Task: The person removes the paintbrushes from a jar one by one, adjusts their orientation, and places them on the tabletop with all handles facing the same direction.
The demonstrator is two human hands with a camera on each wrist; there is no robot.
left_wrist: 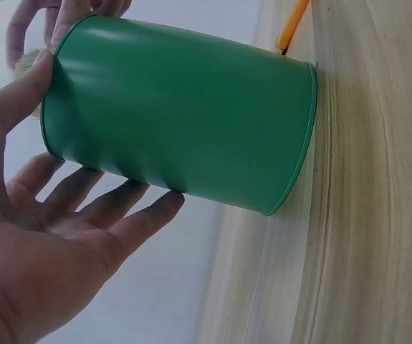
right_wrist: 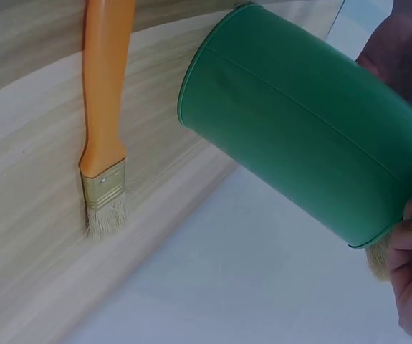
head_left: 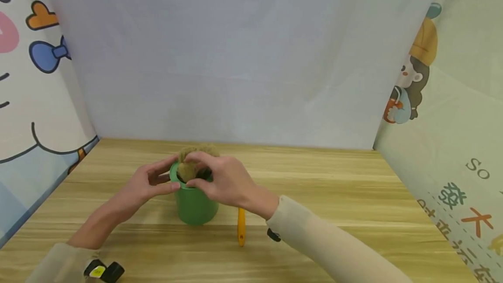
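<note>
A green cylindrical can (head_left: pixel 196 206) stands upright on the table. Brushes with pale bristles (head_left: pixel 187 172) poke out of its mouth; their handles are hidden inside. My left hand (head_left: pixel 145 182) grips the can from the left, thumb at the rim and fingers along the far side, as the left wrist view (left_wrist: pixel 69 236) also shows. Over the mouth, my right hand (head_left: pixel 225 180) has its thumb and fingers curled about a brush's bristle end. In the right wrist view, bristles (right_wrist: pixel 379 259) show beside the curled fingers; the exact contact is partly hidden.
A brush with an orange handle (right_wrist: pixel 105 93) lies on the wooden table (head_left: pixel 334 187), right of the can and partly beneath my right forearm in the head view. A pale cloth (head_left: pixel 243 56) hangs behind, with printed cloths (head_left: pixel 452 143) at both sides.
</note>
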